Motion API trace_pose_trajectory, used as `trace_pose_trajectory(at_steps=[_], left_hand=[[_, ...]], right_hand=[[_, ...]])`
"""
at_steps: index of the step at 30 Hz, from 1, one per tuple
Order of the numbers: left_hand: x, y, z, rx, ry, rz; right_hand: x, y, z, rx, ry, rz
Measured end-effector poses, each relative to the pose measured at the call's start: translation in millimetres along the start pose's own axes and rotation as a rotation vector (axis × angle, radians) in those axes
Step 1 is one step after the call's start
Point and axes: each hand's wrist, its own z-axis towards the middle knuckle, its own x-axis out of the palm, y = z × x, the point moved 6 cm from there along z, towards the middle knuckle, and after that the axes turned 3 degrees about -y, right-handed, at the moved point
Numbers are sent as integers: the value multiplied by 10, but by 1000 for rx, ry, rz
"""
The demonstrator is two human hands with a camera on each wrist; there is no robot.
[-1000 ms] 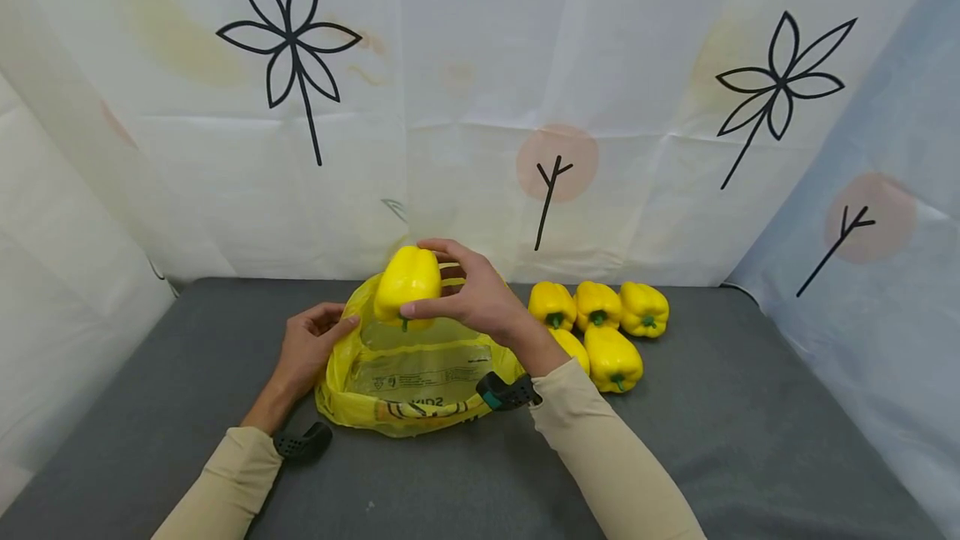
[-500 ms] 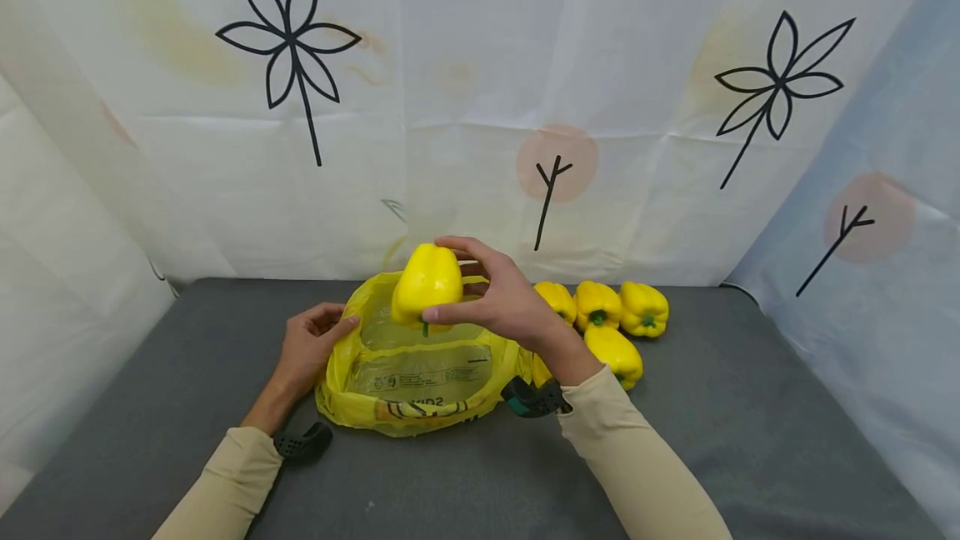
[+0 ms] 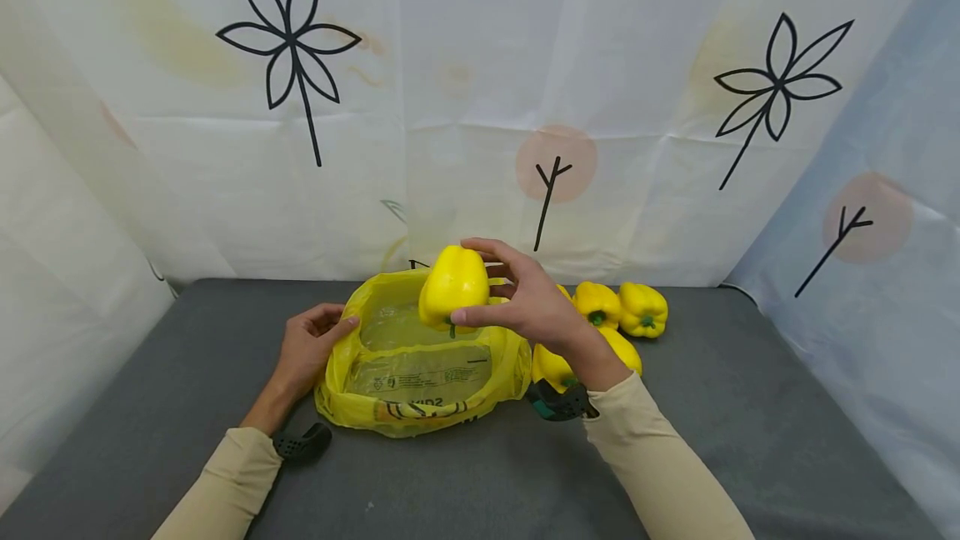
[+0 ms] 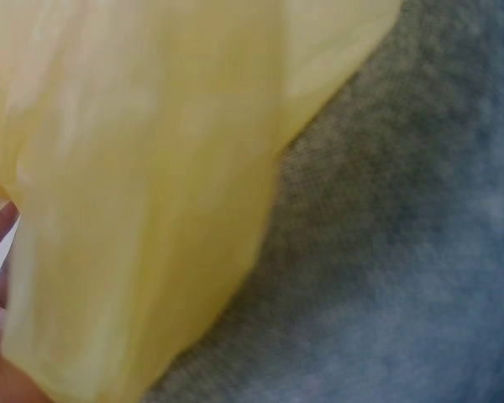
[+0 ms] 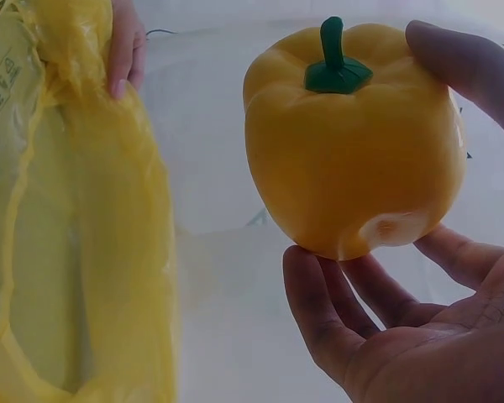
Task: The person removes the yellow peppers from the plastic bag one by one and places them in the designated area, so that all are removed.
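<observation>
Pepper [image 3: 453,287], yellow w/ green stem pointing down, sits in the right hand [image 3: 531,307], thumb below & fingers curled over its top, above the right rim of the open yellow bag [image 3: 420,407]. Near side: gray table [image 3: 450,482]. Left hand [image 3: 306,348] pinches the bag's left edge, thumb on the plastic. Just right of the bag, more yellow peppers [image 3: 622,311] lie grouped on the table. Behind: white curtain [image 3: 465,65] w/ black flower prints.

Both arms wear long, close-fitting beige sleeves [image 3: 660,473] that end at the wrist. A black perforated strap [image 3: 302,443] sits at the left wrist; the right wrist's black strap [image 3: 561,403] shows a teal edge. Both hands are bare.
</observation>
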Motion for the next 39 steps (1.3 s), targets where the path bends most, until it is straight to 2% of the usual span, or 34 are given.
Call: trace_pose_trajectory(at_steps=[8,15,25,32,39], left_hand=[[-1,-23,-2,9,1,-5],[4,-25,-5,8,1,-1],[10,-14,-8,-12,-7,5],[8,-23,-1,1,-9,9],[7,-31,0,10,-5,3]], right_hand=[[-145,-32,-98,45,-5,34],[-289,-61,-192,53,-37,-31],[-488,-178,-337,87,-55,-30],[-643,-235,-458,113,-87,-39],[-842,-293,-579,132,-126,-97]])
